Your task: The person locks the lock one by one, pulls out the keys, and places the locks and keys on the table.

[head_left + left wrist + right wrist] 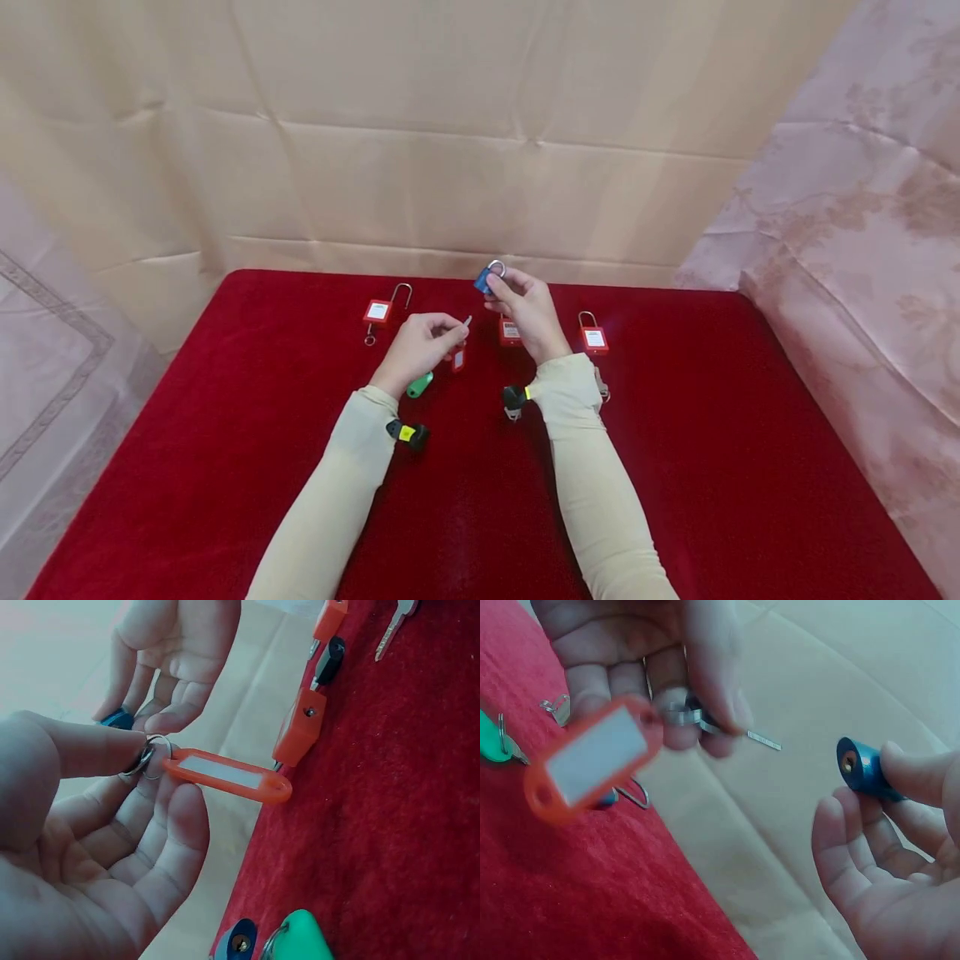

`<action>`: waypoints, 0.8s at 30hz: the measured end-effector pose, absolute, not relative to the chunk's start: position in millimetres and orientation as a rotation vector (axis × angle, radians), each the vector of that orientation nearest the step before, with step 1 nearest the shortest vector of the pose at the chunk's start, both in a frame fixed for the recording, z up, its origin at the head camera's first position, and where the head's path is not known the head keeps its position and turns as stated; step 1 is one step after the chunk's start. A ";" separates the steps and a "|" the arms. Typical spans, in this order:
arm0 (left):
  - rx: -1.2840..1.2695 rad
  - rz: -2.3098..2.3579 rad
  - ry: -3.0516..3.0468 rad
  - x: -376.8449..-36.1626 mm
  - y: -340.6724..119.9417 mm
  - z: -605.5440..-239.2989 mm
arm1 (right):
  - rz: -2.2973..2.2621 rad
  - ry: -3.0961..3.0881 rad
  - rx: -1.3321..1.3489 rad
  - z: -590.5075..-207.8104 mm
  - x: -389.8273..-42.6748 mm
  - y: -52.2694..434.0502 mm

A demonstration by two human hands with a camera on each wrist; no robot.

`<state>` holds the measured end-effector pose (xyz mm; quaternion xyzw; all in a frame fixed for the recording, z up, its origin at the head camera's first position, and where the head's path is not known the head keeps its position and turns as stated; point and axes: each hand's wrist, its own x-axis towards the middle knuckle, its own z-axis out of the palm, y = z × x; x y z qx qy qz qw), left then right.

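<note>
1. Right hand [528, 312]: held above the far middle of the red table [675, 467], pinching a blue padlock [486, 279] between thumb and fingers. The shackle points up and far; in the right wrist view the keyhole end [849, 761] faces left, toward the other hand.
2. Left hand [420, 346]: just left of and nearer than the right, pinching a key [761, 739] at its ring. An orange tag [225, 774] hangs from the ring [154, 754].
3. Governing relation: the key blade points right toward the keyhole. The two are near but apart, and roughly aligned along the padlock's long axis.
4. The left hand is nearer the gap; judged, it need only advance rightward.
5. Clearance: both hands are raised off the cloth with open air between them. Red padlocks [594, 337] and a green tag [420, 385] lie below, well clear of the table edges.
</note>
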<state>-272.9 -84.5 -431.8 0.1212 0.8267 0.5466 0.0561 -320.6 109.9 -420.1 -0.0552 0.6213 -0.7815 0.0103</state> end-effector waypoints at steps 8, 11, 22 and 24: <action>0.326 1.783 2.334 -272.4 -83.1 -429.1 | -2.397 1.914 -0.207 -420.2 -319.4 106.0; 0.308 1.774 2.289 -273.3 -82.5 -429.6 | -2.378 1.919 -0.201 -421.4 -319.0 106.0; 0.238 1.588 2.193 -273.4 -81.0 -436.5 | -2.304 1.916 -0.196 -426.7 -319.2 103.8; 0.230 1.575 2.203 -273.2 -79.2 -439.0 | -2.284 1.914 -0.197 -426.6 -318.8 103.5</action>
